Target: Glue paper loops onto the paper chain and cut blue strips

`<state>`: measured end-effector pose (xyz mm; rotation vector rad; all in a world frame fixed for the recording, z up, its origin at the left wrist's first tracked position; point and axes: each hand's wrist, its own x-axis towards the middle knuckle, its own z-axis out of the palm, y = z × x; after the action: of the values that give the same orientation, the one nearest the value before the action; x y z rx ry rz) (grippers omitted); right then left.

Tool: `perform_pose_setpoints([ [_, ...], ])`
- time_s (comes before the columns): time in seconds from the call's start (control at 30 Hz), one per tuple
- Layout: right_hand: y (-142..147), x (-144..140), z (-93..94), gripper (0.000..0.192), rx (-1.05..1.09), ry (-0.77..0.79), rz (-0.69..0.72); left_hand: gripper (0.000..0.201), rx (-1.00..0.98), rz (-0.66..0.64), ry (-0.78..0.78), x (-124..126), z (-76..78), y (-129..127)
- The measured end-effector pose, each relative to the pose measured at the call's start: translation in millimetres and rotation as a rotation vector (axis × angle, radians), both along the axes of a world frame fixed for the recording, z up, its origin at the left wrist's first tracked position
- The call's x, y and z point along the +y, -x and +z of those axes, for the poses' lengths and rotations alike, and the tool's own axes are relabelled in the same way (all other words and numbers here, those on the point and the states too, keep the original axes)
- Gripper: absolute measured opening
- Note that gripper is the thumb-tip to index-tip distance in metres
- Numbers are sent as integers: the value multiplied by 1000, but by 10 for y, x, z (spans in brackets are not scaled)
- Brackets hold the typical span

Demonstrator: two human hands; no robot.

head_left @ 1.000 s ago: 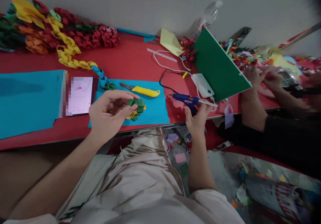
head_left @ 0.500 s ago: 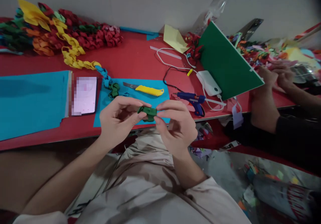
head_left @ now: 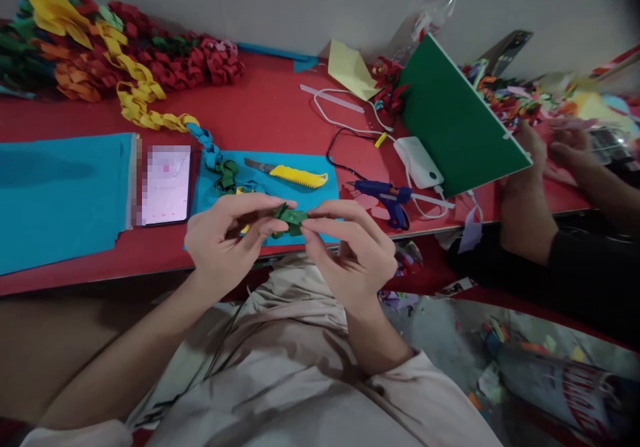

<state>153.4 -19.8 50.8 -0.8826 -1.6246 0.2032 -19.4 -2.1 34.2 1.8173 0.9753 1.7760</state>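
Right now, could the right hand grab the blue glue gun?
Probably yes. The glue gun lies in the open just beyond the right hand, but that hand and the left hand are pinching green folded paper.

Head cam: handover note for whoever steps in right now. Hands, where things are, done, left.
Left hand: fingertips pinched on the left end of the green folded paper piece.
Right hand: pinched on its right end; the piece is held above the table's near edge.
On the red table: blue glue gun lying right of the hands, yellow utility knife on the blue sheet, paper chain running to the back left, phone to the left.
A co-worker's hands work at far right.
Done: a long chain is linked.
Left: the green piece is not joined to the chain.
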Motion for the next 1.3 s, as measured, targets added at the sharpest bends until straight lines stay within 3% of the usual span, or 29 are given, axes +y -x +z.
perform_pose_setpoints([
  [0.1, -1, -1, 5, 15, -26, 15, -12, 20, 124, 27, -58, 8, 60, 36],
  [0.23, 6, -4, 12, 16, -7, 17, -14, 20, 148, 29, -98, 21, 140, 49],
  [0.53, 10, 11, 7, 16, 20, 1, -25, 30, 248, 47, -135, -4, 135, 48],
  [0.9, -13, 32, -59, 17, 31, -21, -46, 16, 272, 12, -43, 5, 238, 27],
  [1.3, -8, 47, -92, 22, 77, -29, 9, 13, 378, -1, -71, -31, 227, 46],
])
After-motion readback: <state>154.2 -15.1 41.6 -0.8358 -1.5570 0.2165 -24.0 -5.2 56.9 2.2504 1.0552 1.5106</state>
